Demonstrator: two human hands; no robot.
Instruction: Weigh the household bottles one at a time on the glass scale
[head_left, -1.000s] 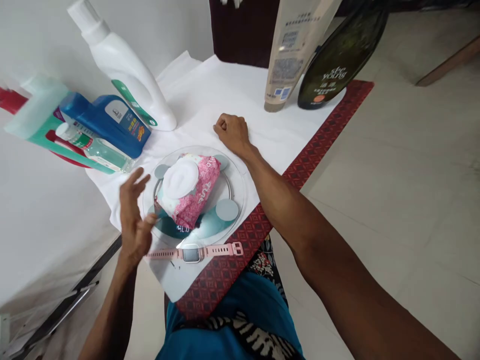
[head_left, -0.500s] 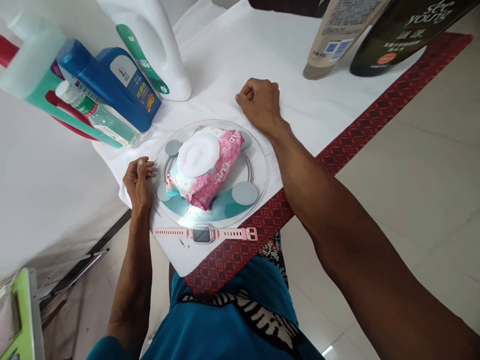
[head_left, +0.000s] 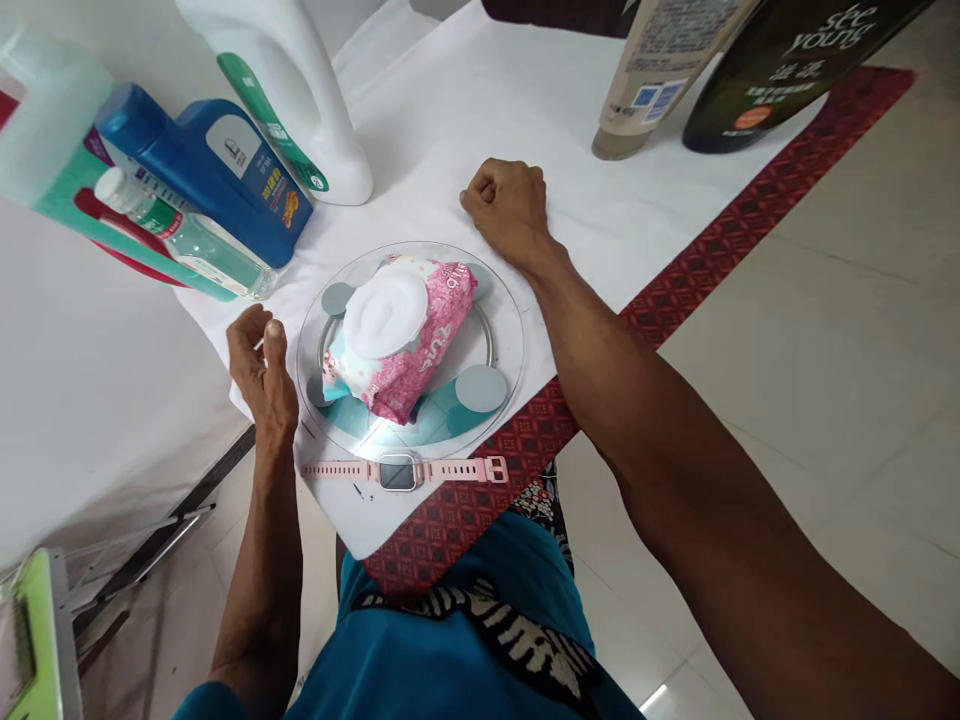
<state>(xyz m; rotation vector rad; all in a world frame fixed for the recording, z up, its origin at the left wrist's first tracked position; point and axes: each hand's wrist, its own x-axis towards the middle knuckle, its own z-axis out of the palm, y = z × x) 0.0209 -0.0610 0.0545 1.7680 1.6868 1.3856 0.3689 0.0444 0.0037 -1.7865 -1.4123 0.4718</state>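
A pink and white pack of wet wipes (head_left: 427,370) with a white lid lies on a round glass scale (head_left: 450,410). In front of the scale is a smartwatch (head_left: 397,472) with its pink strap laid out flat. My left hand (head_left: 262,365) is just left of the scale, empty, its thumb raised apart from the curled fingers. Beyond the scale's right side, my right hand (head_left: 508,208) rests on the white cloth, closed in a loose fist with nothing visible in it.
At the back left stand a blue bottle (head_left: 225,165), a small clear bottle (head_left: 214,250), a green bottle (head_left: 67,170) and a white jug (head_left: 337,130). A beige tube (head_left: 645,85) and a dark bottle (head_left: 765,90) stand at the back right. A red patterned border (head_left: 675,280) edges the table.
My left hand has moved slightly left, away from the scale, and its thumb has spread from the fingers. My right hand stays on the cloth. The view has shifted slightly.
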